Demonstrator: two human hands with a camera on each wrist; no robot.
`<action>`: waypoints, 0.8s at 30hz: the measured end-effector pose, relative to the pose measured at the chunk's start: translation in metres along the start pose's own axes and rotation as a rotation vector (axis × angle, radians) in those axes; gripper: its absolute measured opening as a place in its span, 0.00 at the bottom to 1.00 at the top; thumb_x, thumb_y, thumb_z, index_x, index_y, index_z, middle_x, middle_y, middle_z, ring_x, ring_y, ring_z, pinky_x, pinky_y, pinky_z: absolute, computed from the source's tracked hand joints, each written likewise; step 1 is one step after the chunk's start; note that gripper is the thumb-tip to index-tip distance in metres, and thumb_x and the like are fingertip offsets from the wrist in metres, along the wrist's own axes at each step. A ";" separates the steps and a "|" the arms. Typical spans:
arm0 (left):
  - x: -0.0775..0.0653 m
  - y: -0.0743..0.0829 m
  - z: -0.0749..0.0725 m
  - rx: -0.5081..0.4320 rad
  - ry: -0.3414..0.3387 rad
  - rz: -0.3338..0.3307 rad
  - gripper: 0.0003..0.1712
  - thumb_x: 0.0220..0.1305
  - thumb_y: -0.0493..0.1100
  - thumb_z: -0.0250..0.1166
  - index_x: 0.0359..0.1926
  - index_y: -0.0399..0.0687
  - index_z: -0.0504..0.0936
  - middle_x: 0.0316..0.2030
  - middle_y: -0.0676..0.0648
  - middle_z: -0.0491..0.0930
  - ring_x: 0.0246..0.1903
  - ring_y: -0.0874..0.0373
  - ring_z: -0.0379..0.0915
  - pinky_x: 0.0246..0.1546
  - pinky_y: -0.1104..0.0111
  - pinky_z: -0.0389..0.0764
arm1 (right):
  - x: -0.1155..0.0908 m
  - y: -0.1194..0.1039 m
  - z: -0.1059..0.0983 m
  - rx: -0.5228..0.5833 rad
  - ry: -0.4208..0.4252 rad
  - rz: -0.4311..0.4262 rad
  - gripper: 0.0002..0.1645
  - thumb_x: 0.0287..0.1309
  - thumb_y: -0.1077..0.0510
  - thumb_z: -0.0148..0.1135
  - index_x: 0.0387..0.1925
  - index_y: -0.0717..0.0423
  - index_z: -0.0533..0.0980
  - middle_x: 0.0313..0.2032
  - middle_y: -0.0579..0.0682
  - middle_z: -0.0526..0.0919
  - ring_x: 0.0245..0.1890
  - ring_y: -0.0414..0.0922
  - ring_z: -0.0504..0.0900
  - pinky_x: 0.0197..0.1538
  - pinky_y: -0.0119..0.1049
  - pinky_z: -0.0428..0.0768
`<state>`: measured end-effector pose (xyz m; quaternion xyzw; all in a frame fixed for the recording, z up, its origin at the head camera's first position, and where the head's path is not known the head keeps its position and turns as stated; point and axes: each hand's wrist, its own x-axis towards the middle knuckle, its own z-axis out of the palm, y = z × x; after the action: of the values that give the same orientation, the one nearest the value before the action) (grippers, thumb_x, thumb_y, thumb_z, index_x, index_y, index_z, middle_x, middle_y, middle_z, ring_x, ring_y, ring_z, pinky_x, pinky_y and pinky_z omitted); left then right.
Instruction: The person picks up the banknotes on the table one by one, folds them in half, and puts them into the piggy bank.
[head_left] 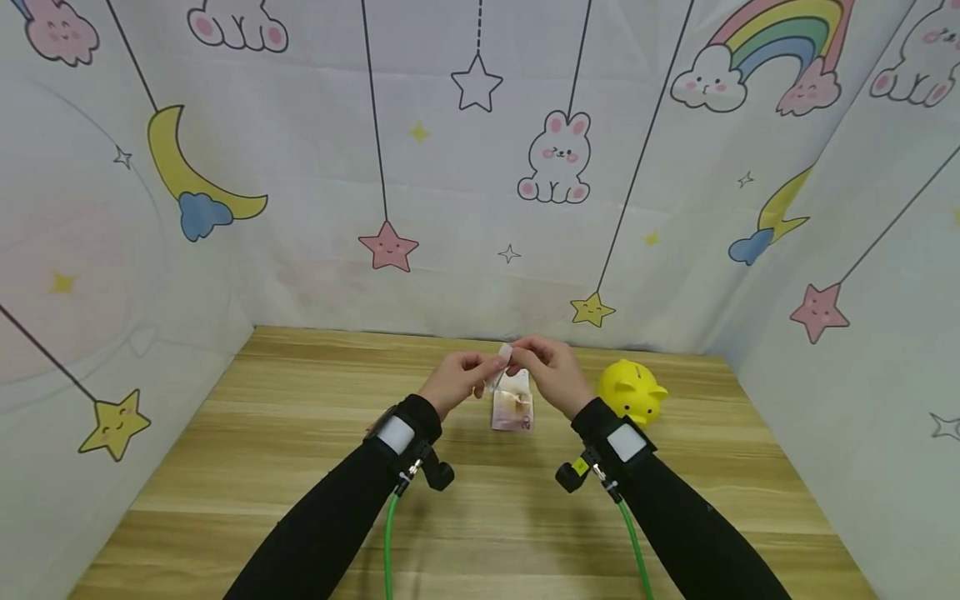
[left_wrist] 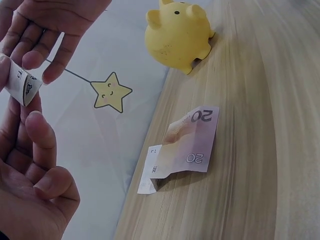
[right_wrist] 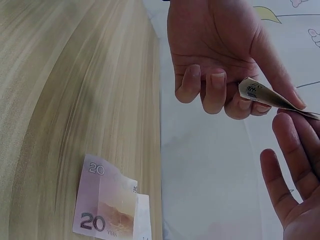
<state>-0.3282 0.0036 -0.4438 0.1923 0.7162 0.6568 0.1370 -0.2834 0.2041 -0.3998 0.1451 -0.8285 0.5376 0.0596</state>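
Observation:
Both hands are raised over the back of the table, close together at a folded slip of printed paper [head_left: 506,353]. My left hand [head_left: 468,377] pinches its near side, with the other fingers loosely curled. From the opposite side my right hand [head_left: 552,372] pinches the slip between thumb and fingers. Dark printed characters show on the white paper [left_wrist: 22,86] in the left wrist view. Below the hands lies a creased 20 yuan banknote [right_wrist: 102,200]. A white printed piece of paper [left_wrist: 148,172] sticks out from its far end.
A yellow piggy bank [head_left: 630,392] stands on the wooden table [head_left: 300,467], to the right of the banknote and close by the right wrist. White cloth walls [head_left: 315,167] with cartoon prints enclose the back and both sides. Green cables [head_left: 388,542] run from the wrist cameras.

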 end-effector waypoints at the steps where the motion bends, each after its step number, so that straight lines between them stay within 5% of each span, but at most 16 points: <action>1: 0.000 0.000 0.000 0.005 0.008 -0.005 0.18 0.79 0.53 0.65 0.38 0.44 0.87 0.27 0.53 0.75 0.26 0.58 0.70 0.36 0.64 0.67 | 0.000 -0.001 0.000 0.001 -0.002 0.002 0.15 0.81 0.55 0.59 0.49 0.63 0.85 0.38 0.55 0.89 0.42 0.50 0.87 0.58 0.51 0.82; 7: 0.000 0.001 0.000 0.020 0.035 -0.018 0.19 0.77 0.55 0.67 0.36 0.45 0.87 0.23 0.54 0.73 0.27 0.58 0.69 0.35 0.65 0.64 | 0.003 0.001 0.003 -0.016 0.008 0.007 0.16 0.79 0.52 0.61 0.47 0.62 0.85 0.36 0.55 0.89 0.42 0.50 0.86 0.57 0.57 0.81; 14: 0.001 0.003 0.002 0.060 0.060 0.009 0.19 0.75 0.55 0.69 0.33 0.46 0.87 0.25 0.54 0.75 0.25 0.58 0.68 0.32 0.66 0.65 | 0.005 0.007 0.003 -0.006 0.039 -0.012 0.14 0.79 0.55 0.61 0.44 0.64 0.85 0.35 0.54 0.89 0.39 0.49 0.87 0.54 0.45 0.83; 20: -0.001 0.008 0.003 0.087 0.061 0.012 0.19 0.75 0.55 0.70 0.36 0.44 0.88 0.29 0.51 0.78 0.24 0.57 0.68 0.29 0.66 0.67 | 0.005 0.010 0.002 0.015 0.061 -0.001 0.14 0.79 0.57 0.61 0.43 0.64 0.84 0.33 0.53 0.88 0.37 0.48 0.86 0.58 0.55 0.82; 24: -0.002 0.009 0.002 0.090 0.038 0.028 0.17 0.75 0.54 0.69 0.39 0.44 0.89 0.26 0.50 0.76 0.26 0.53 0.70 0.31 0.66 0.66 | 0.005 0.009 0.002 0.016 0.076 0.003 0.13 0.79 0.57 0.62 0.43 0.64 0.84 0.32 0.53 0.87 0.37 0.48 0.85 0.55 0.48 0.82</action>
<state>-0.3244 0.0049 -0.4349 0.1956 0.7446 0.6294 0.1056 -0.2906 0.2046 -0.4071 0.1238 -0.8215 0.5495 0.0889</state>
